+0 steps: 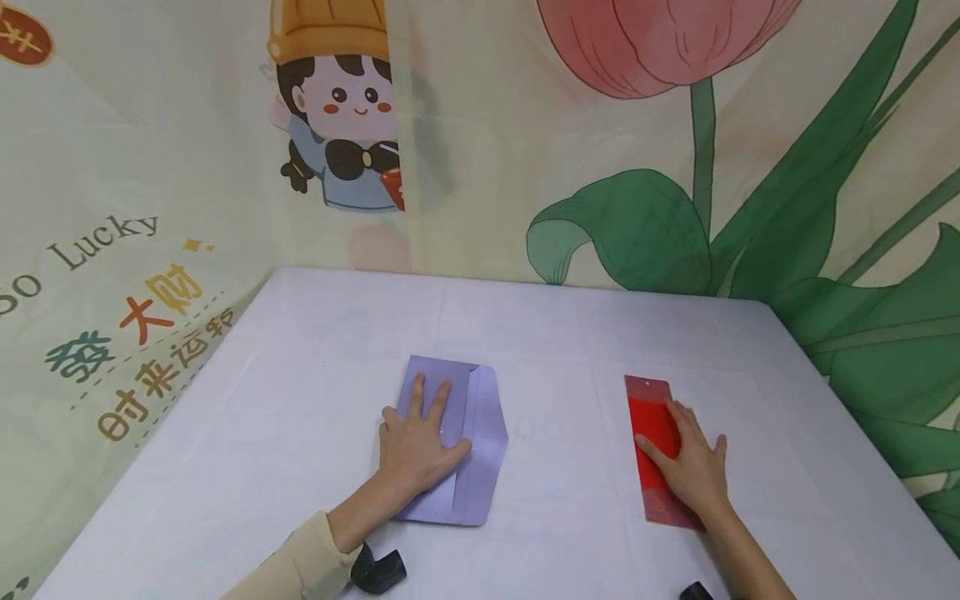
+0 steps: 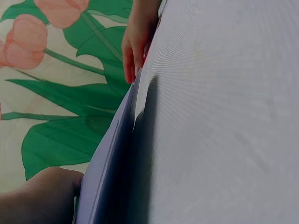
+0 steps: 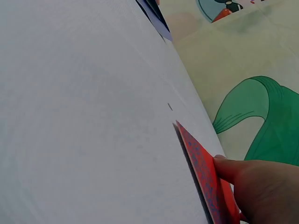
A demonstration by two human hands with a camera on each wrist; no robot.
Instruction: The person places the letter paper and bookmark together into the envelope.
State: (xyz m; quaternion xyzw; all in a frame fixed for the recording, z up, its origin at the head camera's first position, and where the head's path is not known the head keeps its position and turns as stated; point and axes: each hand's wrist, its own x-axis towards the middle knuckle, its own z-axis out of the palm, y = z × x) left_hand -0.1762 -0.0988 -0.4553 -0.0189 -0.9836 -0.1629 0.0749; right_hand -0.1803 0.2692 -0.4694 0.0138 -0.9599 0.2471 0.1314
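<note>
On the white table lies a purple envelope (image 1: 489, 442), its flap unfolded toward the right. My left hand (image 1: 420, 446) rests across it with fingers spread and the thumb near the fold. In the left wrist view the envelope's edge (image 2: 105, 158) casts a dark shadow on the table. Farther right is a narrow, flat red packet (image 1: 651, 417) with duller red ends. My right hand (image 1: 697, 471) lies over its right side, thumb across the face and fingers extended along the right edge. Bluish dots show on the packet (image 3: 201, 168) in the right wrist view.
A white cloth covers the table (image 1: 555, 350). Printed fabric hangs behind and at the left, with a tulip (image 1: 667, 42) and a cartoon figure (image 1: 352, 125). A black wrist mount (image 1: 378, 571) sits below the left sleeve (image 1: 307, 558).
</note>
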